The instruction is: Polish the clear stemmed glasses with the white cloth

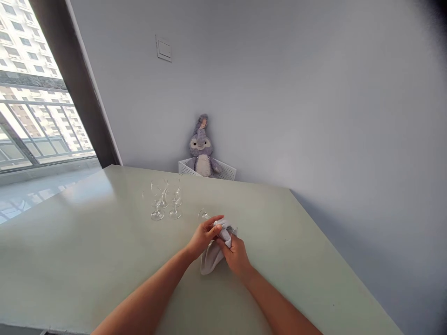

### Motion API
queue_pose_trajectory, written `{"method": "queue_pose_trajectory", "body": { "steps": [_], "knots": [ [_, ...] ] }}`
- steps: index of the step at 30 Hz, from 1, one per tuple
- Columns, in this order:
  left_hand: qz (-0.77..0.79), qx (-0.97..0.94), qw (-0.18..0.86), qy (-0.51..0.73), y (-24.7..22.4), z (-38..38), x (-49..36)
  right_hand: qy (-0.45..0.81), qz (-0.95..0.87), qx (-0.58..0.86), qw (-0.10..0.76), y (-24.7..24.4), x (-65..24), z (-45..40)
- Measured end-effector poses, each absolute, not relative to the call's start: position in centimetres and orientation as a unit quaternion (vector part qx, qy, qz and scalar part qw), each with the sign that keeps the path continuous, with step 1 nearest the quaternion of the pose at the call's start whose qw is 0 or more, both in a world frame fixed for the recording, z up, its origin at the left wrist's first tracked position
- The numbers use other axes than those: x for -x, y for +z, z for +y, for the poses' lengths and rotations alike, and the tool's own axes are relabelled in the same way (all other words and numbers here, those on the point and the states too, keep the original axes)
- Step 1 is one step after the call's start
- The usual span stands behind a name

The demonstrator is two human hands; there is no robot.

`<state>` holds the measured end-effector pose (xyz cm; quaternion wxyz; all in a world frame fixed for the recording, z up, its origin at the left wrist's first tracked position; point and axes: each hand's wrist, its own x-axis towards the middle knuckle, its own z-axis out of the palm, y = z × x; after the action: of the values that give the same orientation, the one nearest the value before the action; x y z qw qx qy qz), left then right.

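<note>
1. While both forearms reach in from the near edge, the hands meet over the table point(104, 279), slightly below the middle of the view.
2. Right hand point(239, 256): closed on the cloth point(210, 263), thumb toward the left hand. Its fingertips are hidden, so their exact hold cannot be told.
3. Left hand point(205, 236): fingers curled around the wrapped glass point(204, 214), thumb on top, pressing the cloth.
4. Cloth: pale, bunched between the hands, with a loose fold hanging toward the near side.
5. Wrapped glass: tilted on its side within the grip, foot pointing away and to the left; a clear edge shows beside the right hand. Contact between foot and table cannot be confirmed.
6. Step in hand, in this inspector's judgement: wiping the bowl of that glass. Continuing calls for a steady left hold and a light turn of the cloth by the right; too much twist could strain the stem.
7. Other glasses point(157, 214): a group of four, apparently, upright and close together, left of the hands and farther off. Whether they are wiped cannot be told.
8. Far edge: a plush toy point(203, 151) sits in a white basket point(228, 173) against the wall point(296, 93).
</note>
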<state>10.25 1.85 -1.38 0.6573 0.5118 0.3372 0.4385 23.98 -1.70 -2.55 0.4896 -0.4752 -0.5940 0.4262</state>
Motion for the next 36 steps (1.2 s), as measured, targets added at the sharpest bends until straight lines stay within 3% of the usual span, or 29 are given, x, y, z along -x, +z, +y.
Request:
{"method": "queue_pose_trajectory", "body": {
  "steps": [7, 10, 14, 16, 22, 24, 30, 36],
  "knots": [
    [0.331, -0.598, 0.630, 0.367, -0.3, 1.7, -9.3, 0.708, -0.301, 0.357, 0.529, -0.9, -23.5, -1.7],
    [0.309, -0.574, 0.645, 0.398, 0.0, 1.5, -9.5, 0.672, -0.374, 0.351, 0.534, -0.7, -23.3, -2.4],
    [0.379, -0.550, 0.625, 0.405, -0.5, 1.6, -10.0, 0.471, -0.585, 0.449, 0.484, -1.5, -23.2, -3.1],
    [0.397, -0.565, 0.607, 0.393, -0.8, 1.7, -10.0, 0.436, -0.603, 0.472, 0.473, -1.6, -23.5, -2.9],
    [0.285, -0.615, 0.597, 0.429, -0.4, 1.2, -9.9, 0.666, -0.342, 0.382, 0.542, 0.2, -24.7, -2.0],
    [0.284, -0.614, 0.569, 0.468, -0.3, 1.1, -10.0, 0.672, -0.352, 0.365, 0.539, 0.2, -24.4, -2.3],
    [0.379, -0.570, 0.578, 0.444, -0.8, 1.8, -10.0, 0.480, -0.566, 0.435, 0.510, -1.3, -23.2, -3.4],
    [0.303, -0.620, 0.568, 0.449, -0.7, 1.7, -9.6, 0.694, -0.310, 0.374, 0.531, 0.5, -24.4, -2.5]
  ]
}}
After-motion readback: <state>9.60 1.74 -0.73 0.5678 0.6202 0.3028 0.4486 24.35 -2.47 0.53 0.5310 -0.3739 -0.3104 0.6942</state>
